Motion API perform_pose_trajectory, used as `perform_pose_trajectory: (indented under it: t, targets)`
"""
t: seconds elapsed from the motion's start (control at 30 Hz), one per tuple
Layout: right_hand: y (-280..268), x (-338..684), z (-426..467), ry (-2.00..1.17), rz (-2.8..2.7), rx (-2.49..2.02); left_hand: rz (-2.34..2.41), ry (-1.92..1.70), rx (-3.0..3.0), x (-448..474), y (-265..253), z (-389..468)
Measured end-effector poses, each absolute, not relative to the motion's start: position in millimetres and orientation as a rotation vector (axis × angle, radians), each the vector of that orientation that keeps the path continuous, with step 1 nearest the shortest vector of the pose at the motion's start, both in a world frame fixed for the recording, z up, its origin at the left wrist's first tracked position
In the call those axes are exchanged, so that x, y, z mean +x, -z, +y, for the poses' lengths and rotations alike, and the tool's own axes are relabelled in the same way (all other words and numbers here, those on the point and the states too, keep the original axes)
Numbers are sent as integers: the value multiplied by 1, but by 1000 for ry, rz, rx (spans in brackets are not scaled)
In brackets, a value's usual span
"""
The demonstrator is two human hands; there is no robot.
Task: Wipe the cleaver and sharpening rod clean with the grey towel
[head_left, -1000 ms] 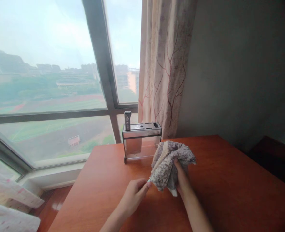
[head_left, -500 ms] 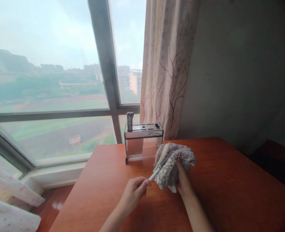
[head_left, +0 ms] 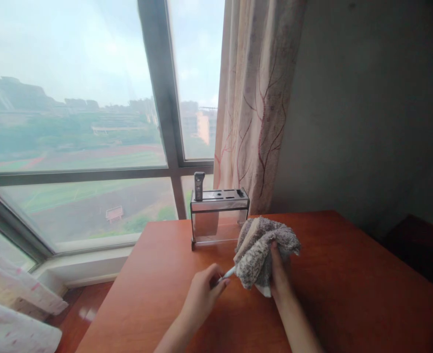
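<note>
My left hand (head_left: 202,290) is closed around the near end of a slim pale rod-like tool (head_left: 230,272), whose kind I cannot make out. The tool's far part is covered by a bunched, shaggy grey-and-beige cleaning cloth (head_left: 255,262). My right hand (head_left: 279,272) grips this cloth from the right, thumb on top and the other fingers hidden beneath it. Both hands are above the table. Behind the cloth stands a clear-sided knife block (head_left: 219,207) with a slotted top. A dark-handled knife (head_left: 199,186) is upright in its left end.
The reddish-brown wooden table (head_left: 157,279) reaches to the window side and the grey wall (head_left: 359,113). A patterned curtain (head_left: 255,98) hangs behind the knife block. To the left are large window panes and a white sill (head_left: 87,262).
The cloth has folded over more of the tool, covering its ring and dark part that showed before. Less of the pale shaft is visible, and my left thumb and fingers have shifted on it.
</note>
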State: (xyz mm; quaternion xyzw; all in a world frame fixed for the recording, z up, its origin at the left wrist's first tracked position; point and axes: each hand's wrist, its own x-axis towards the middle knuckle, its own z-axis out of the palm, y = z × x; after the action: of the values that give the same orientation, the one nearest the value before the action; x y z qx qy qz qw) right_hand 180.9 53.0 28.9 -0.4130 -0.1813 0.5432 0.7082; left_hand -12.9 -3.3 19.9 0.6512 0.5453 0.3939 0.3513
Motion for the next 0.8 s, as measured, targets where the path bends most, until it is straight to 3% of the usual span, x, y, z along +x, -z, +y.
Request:
perform_pose_trajectory:
  t: [0.3, 0.8]
  targets:
    - [-26, 187, 55, -1190, -409, -928, 1351, -1019, 1665, -13, -26, -6]
    - [-12, 171, 33, -1609, -587, -740, 986, -732, 1132, -4, -30, -13]
